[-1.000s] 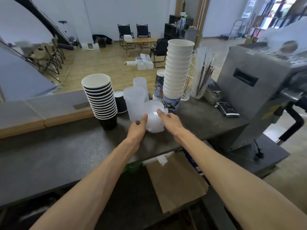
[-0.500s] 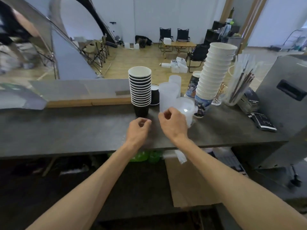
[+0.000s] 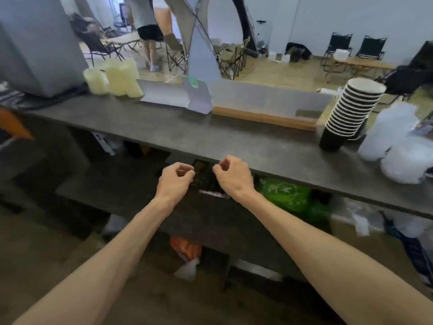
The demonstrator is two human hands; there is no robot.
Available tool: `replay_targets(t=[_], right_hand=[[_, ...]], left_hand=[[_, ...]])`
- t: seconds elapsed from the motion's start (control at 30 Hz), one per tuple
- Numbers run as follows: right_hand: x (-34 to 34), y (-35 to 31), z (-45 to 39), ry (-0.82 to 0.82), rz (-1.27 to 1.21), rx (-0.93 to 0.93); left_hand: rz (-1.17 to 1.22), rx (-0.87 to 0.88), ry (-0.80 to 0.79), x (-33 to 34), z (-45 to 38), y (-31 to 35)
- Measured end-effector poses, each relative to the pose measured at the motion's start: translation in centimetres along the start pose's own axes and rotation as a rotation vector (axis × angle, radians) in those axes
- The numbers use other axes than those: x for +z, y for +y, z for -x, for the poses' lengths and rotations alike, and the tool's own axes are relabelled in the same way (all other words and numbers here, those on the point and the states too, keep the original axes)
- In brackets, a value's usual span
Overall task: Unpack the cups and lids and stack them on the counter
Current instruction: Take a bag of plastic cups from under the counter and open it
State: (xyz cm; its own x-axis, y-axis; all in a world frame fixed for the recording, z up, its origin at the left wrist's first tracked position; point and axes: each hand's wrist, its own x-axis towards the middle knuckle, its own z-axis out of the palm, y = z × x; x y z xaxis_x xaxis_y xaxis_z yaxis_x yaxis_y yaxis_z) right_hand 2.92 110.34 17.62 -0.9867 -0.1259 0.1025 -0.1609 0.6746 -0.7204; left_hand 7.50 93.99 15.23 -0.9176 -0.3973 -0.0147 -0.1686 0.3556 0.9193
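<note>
Showing both hands, left hand [image 3: 176,179] and right hand [image 3: 230,175], loosely curled and empty before the counter [image 3: 210,137]; the black cup stack [image 3: 349,113] and clear lids [image 3: 407,160] at far right could be toppled by a careless reach
</note>
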Motion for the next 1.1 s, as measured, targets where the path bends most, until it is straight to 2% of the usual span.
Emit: replay_targets(t=[0.17, 0.4, 0.5, 0.67, 0.93, 1.1], right_hand=[[11.5, -6.5, 3.2, -0.114, -0.02, 0.037], [23.5, -9.6, 6.2, -0.387, 0.011, 0.178], [28.7, -8.9, 6.6, -0.525, 0.037, 0.232], [38.4, -7.0, 7.2, -0.651, 0.123, 0.293], [53.8, -5.4, 4.8, -0.789, 0.175, 0.374], [64.1, -2.7, 4.3, -0.813, 0.196, 0.435]], left_hand=[[-0.122, -0.081, 0.022, -11.1, 0.0, -8.3], [-0.223, -0.285, 0.012, -20.0, 0.8, -17.6], [-0.245, -0.35, 0.017, -21.9, 0.6, -22.6], [-0.249, -0.504, -0.03, -23.8, -0.7, -30.7], [-0.281, -0.648, -0.105, -25.9, -7.2, -43.5], [-0.289, -0.659, -0.202, -26.1, -11.0, -53.4]])
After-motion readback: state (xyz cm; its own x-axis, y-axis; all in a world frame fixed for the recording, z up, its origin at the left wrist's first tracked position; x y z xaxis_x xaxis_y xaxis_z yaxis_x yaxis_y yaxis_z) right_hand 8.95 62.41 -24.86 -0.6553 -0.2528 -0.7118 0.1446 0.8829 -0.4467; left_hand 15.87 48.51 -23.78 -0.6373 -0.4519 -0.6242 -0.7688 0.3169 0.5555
